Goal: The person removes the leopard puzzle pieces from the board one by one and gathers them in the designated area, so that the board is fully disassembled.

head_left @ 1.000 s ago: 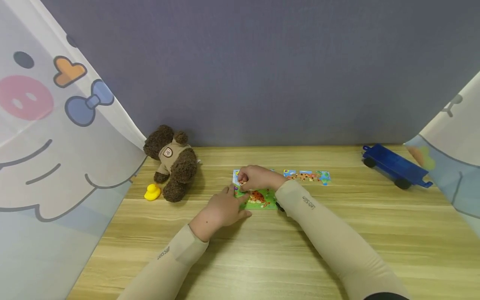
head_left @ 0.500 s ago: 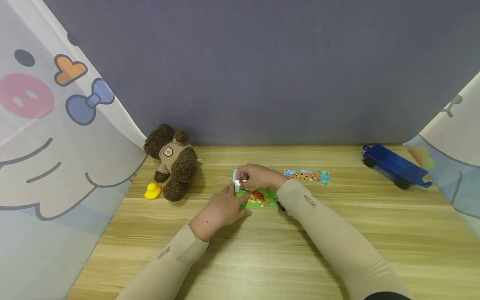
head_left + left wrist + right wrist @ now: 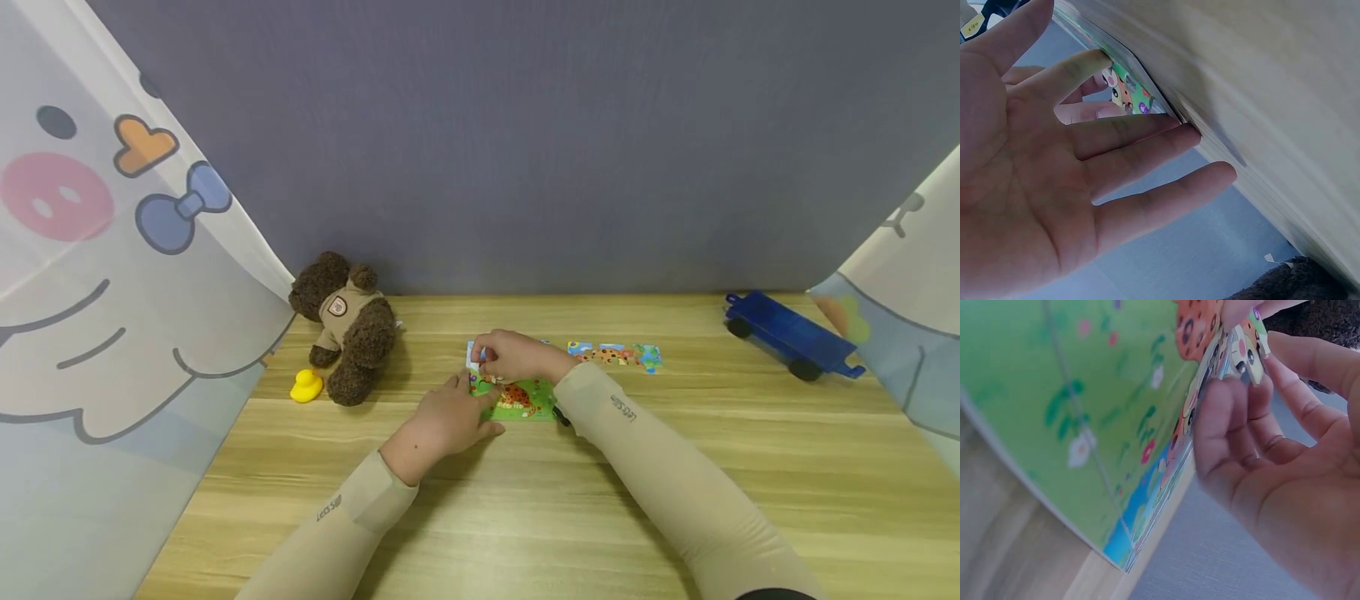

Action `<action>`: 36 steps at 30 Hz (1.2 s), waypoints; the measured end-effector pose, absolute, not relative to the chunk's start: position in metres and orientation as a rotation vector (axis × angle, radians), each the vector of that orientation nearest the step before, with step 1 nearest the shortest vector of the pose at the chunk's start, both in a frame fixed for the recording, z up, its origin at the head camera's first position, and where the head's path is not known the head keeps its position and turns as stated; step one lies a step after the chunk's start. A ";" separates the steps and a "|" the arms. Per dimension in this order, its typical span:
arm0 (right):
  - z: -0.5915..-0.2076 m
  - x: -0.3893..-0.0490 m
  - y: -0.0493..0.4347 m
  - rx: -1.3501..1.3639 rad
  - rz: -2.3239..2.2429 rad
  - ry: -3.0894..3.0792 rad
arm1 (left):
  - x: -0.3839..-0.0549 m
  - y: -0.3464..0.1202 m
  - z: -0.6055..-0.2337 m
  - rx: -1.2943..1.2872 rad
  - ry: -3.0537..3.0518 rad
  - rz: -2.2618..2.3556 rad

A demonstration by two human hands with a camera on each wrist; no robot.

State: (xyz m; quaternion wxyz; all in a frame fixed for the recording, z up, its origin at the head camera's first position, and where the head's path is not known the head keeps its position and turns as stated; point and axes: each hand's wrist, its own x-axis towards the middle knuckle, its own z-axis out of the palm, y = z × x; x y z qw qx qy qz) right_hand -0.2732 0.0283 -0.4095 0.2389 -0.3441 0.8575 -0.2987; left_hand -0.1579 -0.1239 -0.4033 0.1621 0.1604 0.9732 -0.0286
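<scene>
A puzzle board with a spotted leopard on green lies flat on the wooden table. My left hand rests at its left side, fingers spread and straight, with fingertips at the board's edge in the left wrist view. Over the upper left of the board, my right hand pinches a small puzzle piece between thumb and fingers. That piece shows part of an animal's face with eyes, and stands tilted to the board. In the head view, the right hand hides most of the board's upper part.
Right of the board lies a strip of puzzle pieces with leopard spots. A brown teddy bear and a yellow rubber duck are at the left. A blue toy wagon stands far right, before the grey back panel.
A pale patch seen under my right fingertips half a second ago is no longer visible there. The right hand has shifted only slightly; the left hand stays on the board.
</scene>
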 end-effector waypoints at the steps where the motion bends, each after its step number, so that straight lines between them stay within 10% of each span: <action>1: -0.410 -0.273 0.028 -0.943 -0.819 2.356 | -0.158 -0.124 -0.404 0.461 2.782 -0.081; 36: -0.422 -0.281 0.039 -0.788 -1.156 2.106 | -0.158 -0.123 -0.399 0.481 2.768 -0.133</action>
